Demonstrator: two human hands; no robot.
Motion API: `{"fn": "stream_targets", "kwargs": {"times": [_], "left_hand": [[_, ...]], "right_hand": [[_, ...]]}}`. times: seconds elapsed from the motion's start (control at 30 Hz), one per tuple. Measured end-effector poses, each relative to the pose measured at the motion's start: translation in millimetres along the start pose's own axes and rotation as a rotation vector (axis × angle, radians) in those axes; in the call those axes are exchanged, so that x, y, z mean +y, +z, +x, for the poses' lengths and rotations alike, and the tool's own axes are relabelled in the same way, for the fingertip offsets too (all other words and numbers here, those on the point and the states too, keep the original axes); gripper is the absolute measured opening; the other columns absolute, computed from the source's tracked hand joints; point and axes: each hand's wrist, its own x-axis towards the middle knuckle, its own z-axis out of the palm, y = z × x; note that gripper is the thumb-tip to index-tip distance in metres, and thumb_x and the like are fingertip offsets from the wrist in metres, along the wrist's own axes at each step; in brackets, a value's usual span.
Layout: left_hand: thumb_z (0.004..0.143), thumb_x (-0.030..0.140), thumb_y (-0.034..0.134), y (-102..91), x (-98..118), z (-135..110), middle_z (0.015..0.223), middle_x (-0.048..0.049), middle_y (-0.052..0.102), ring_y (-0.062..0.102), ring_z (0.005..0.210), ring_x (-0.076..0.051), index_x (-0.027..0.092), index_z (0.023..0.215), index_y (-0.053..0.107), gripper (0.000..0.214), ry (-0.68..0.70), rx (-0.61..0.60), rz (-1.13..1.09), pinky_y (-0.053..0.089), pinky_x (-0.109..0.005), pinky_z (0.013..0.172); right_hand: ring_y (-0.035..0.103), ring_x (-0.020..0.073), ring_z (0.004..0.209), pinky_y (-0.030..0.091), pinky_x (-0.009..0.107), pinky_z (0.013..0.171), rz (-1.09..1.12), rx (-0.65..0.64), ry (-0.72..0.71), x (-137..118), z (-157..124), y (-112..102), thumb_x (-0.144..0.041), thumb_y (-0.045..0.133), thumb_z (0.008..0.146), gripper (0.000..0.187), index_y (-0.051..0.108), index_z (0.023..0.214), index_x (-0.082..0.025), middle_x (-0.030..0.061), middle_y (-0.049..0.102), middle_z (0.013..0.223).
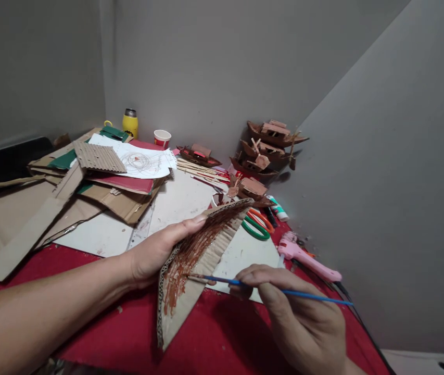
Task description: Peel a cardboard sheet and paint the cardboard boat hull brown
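Observation:
My left hand (159, 250) grips a curved cardboard boat hull (206, 250) by its far edge, thumb on top and the other fingers hidden behind it. Wet reddish-brown paint covers much of the hull's facing side; a strip along the lower right is bare cardboard. Between the thumb and fingers of my right hand (300, 312) is a thin blue paintbrush (225, 280). Its bristle tip touches the painted surface near the middle of the hull. Partly hidden behind the hull stands a cup (217, 200) with brown paint on it.
Several brown model boats (272, 133) stand at the back right. A pink glue gun (309, 260), green-handled scissors (256, 227) and a glue tube (278, 208) lie on the right. Cardboard sheets (22, 229) pile up on the left. Wooden sticks (202, 171) lie behind, near a paper cup (162, 138).

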Motion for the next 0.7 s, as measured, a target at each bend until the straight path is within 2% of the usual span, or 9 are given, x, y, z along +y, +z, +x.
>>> {"fn": "stream_targets", "kwargs": {"times": [0.07,0.27,0.37,0.47,0.63,0.7], "left_hand": [[0.092,0.03,0.051,0.2,-0.6,0.2,0.093,-0.0027,0.075,0.067,0.076,-0.013,0.019,0.118,0.066,0.032,0.04,-0.006,-0.001,0.049,-0.022,0.077],[0.092,0.038,0.047,1.0,1.7,-0.9,0.085,-0.0059,0.075,0.066,0.066,-0.017,0.019,0.129,0.058,0.042,-0.098,-0.042,-0.029,0.052,-0.03,0.067],[0.093,0.032,0.047,2.6,2.3,-1.3,0.09,-0.0054,0.075,0.067,0.071,-0.016,0.019,0.127,0.06,0.038,-0.02,-0.027,-0.014,0.05,-0.027,0.074],[0.094,0.031,0.044,4.3,2.5,-1.4,0.092,-0.0055,0.075,0.067,0.071,-0.016,0.019,0.126,0.061,0.038,-0.026,-0.046,-0.028,0.049,-0.028,0.078],[0.094,0.031,0.046,4.5,3.1,-1.0,0.108,-0.0054,0.073,0.067,0.092,-0.019,0.019,0.128,0.059,0.038,-0.012,-0.031,-0.006,0.044,-0.028,0.089],[0.094,0.031,0.046,3.8,3.0,-1.1,0.11,-0.0052,0.072,0.066,0.094,-0.019,0.019,0.128,0.059,0.039,0.003,-0.032,0.004,0.044,-0.028,0.09]], "right_hand": [[0.069,0.0161,0.07,0.059,0.026,0.061,-0.003,0.023,0.004,0.9,-0.1,0.1,-0.009,0.052,0.091,0.022,0.065,0.103,-0.022,0.0048,0.069,0.085],[0.069,0.0192,0.073,0.059,0.031,0.064,0.007,-0.076,-0.07,-4.2,0.9,0.1,-0.01,0.053,0.09,0.021,0.066,0.104,-0.021,0.0062,0.07,0.08],[0.069,0.0192,0.074,0.059,0.031,0.064,-0.042,0.012,-0.064,-2.5,0.1,0.5,-0.009,0.054,0.089,0.022,0.066,0.103,-0.02,0.0068,0.071,0.083],[0.068,0.0167,0.067,0.058,0.028,0.059,-0.028,0.096,-0.008,-0.5,-0.2,1.3,-0.009,0.052,0.091,0.021,0.066,0.102,-0.019,0.0059,0.07,0.082],[0.069,0.0174,0.069,0.059,0.028,0.059,0.004,0.032,-0.009,-4.2,0.5,2.3,-0.011,0.054,0.09,0.018,0.067,0.1,-0.02,0.0052,0.07,0.081],[0.069,0.0181,0.069,0.059,0.029,0.059,-0.008,0.022,-0.023,-5.1,1.0,2.7,-0.012,0.055,0.09,0.018,0.068,0.098,-0.02,0.0051,0.071,0.079]]}}
